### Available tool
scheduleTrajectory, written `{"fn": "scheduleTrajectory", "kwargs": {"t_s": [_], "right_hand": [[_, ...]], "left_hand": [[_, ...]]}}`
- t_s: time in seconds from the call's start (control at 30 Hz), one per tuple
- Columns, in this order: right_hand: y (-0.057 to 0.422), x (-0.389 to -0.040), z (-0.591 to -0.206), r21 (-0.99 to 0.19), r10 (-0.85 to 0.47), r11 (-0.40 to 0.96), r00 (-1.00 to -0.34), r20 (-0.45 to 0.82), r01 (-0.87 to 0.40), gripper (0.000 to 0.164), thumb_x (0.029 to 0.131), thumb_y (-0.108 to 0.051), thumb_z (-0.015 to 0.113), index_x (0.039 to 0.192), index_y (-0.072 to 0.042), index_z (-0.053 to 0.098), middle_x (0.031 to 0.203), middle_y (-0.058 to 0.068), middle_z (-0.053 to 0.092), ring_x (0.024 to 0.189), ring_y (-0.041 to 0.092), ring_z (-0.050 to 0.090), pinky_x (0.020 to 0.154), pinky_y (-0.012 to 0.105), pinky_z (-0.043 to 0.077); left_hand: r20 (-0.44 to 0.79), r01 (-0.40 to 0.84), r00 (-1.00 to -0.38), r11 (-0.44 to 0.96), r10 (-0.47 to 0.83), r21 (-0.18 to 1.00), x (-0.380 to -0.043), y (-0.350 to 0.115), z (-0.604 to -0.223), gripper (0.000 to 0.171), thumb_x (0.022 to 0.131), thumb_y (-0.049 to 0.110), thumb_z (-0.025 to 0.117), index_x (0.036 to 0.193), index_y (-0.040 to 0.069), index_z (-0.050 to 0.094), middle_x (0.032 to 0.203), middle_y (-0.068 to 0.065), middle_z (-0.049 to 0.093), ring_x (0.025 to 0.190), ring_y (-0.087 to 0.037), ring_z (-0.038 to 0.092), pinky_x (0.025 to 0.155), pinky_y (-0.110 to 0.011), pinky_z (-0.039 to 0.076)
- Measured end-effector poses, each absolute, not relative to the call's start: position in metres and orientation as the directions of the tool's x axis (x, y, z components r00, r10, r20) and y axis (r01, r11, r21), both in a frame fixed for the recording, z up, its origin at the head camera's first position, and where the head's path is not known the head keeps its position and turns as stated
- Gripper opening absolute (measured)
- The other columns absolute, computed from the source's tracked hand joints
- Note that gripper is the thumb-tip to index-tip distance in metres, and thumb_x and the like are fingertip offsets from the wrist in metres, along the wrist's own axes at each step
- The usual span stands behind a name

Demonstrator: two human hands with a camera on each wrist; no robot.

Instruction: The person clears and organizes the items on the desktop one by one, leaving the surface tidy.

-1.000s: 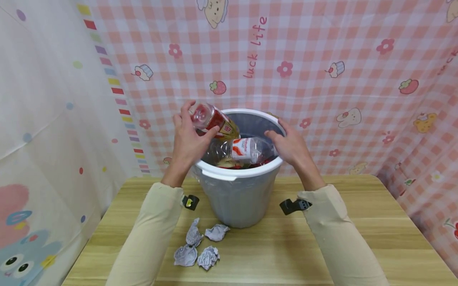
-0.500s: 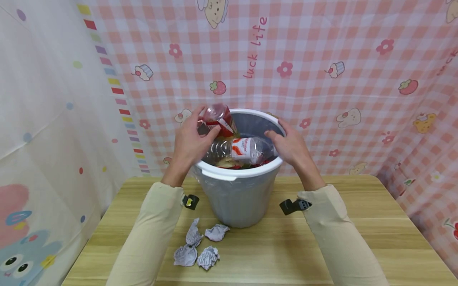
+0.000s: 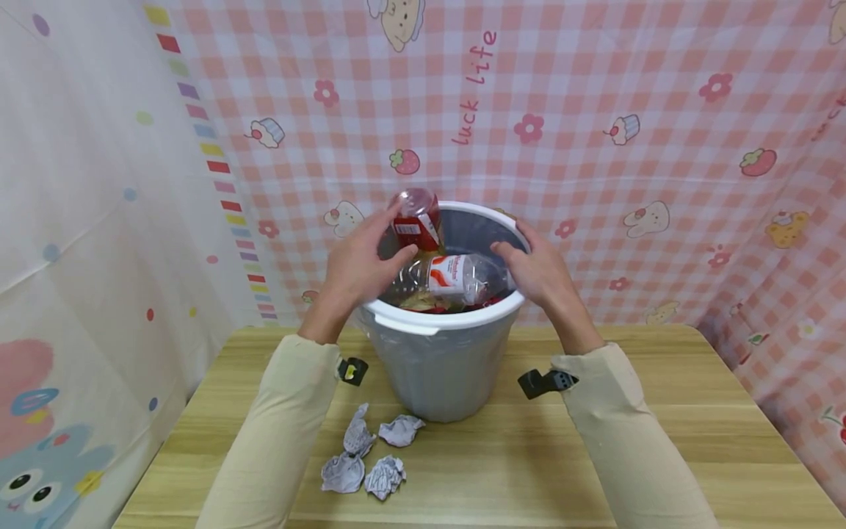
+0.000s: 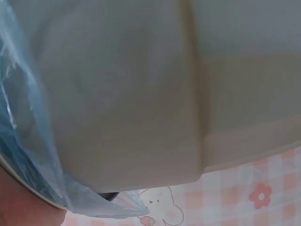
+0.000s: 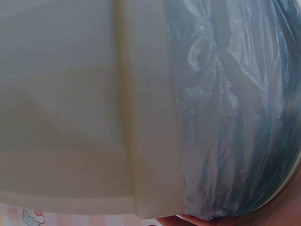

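Observation:
A grey trash can with a white rim stands on the wooden table. In the head view, my left hand is over the can's left side. Its extended fingers and thumb are spread at the left side of a red-labelled plastic bottle, which stands base up in the opening. My right hand grips the rim on the right, thumb inside and fingers outside. A clear plastic bottle with a white and orange label lies across the opening. The left wrist view catches only some skin at its lower-left corner.
Several crumpled paper balls lie on the table in front of the can, left of its middle. A plastic bag liner hangs over the can's outside. A pink checked cloth hangs behind.
The red-labelled bottle has shifted right and swung from a left lean to nearly upright. My left hand has moved right with it. The right hand and the clear bottle have stayed put.

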State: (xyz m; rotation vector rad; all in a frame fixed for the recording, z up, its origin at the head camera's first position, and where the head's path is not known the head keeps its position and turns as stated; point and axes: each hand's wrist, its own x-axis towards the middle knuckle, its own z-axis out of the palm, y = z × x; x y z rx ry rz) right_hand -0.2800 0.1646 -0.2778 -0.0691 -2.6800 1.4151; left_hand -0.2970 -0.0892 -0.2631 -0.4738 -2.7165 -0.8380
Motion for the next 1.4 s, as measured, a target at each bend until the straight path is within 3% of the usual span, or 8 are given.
{"fn": "scheduleTrajectory", "kwargs": {"t_s": [0.13,0.4,0.63,0.9,1.4], "right_hand": [[0.1653,-0.2798,-0.2774,-0.823,0.090,0.568,-0.993,0.082,-0.017,0.071,0.098,-0.048,0.049,0.159,-0.025,0.021,0.159,0.014,0.031,0.140,0.039,0.037,0.110,0.060,0.033],[0.1660,-0.2792,-0.2749,-0.824,0.091,0.567,-0.993,0.074,-0.009,0.072,0.097,-0.049,0.049,0.159,-0.026,0.021,0.160,0.013,0.029,0.142,0.038,0.034,0.113,0.059,0.028],[0.1658,-0.2780,-0.2745,-0.818,0.090,0.575,-0.993,0.076,-0.011,0.072,0.098,-0.050,0.048,0.159,-0.025,0.019,0.162,0.013,0.026,0.144,0.038,0.030,0.115,0.059,0.025],[0.1646,-0.2796,-0.2770,-0.830,0.089,0.558,-0.994,0.070,-0.008,0.072,0.097,-0.049,0.050,0.159,-0.025,0.020,0.161,0.013,0.028,0.143,0.037,0.033,0.114,0.058,0.028],[0.1651,-0.2797,-0.2766,-0.825,0.091,0.565,-0.994,0.063,-0.001,0.073,0.098,-0.049,0.049,0.159,-0.026,0.018,0.161,0.013,0.027,0.142,0.038,0.033,0.113,0.059,0.029]], "left_hand": [[0.334,0.415,-0.900,0.787,0.281,0.456,-0.2983,-0.0896,-0.2619,0.072,0.094,0.044,0.062,0.156,0.035,0.026,0.159,-0.002,0.035,0.146,-0.027,0.032,0.117,-0.052,0.027],[0.257,0.431,-0.898,0.837,0.358,0.337,-0.2987,-0.0883,-0.2582,0.058,0.095,0.045,0.060,0.148,0.029,0.046,0.153,-0.009,0.043,0.140,-0.033,0.040,0.112,-0.054,0.032],[0.224,0.430,-0.901,0.840,0.372,0.331,-0.2997,-0.0882,-0.2592,0.058,0.095,0.047,0.059,0.149,0.031,0.044,0.152,-0.006,0.046,0.140,-0.028,0.041,0.113,-0.051,0.033],[0.151,0.427,-0.904,0.856,0.399,0.291,-0.2996,-0.0882,-0.2586,0.056,0.097,0.052,0.054,0.148,0.031,0.047,0.152,-0.010,0.045,0.140,-0.030,0.041,0.111,-0.053,0.034],[0.269,0.428,-0.902,0.792,0.338,0.435,-0.2986,-0.0896,-0.2615,0.051,0.097,0.044,0.057,0.143,0.023,0.053,0.147,-0.006,0.052,0.138,-0.028,0.044,0.113,-0.050,0.033]]}}
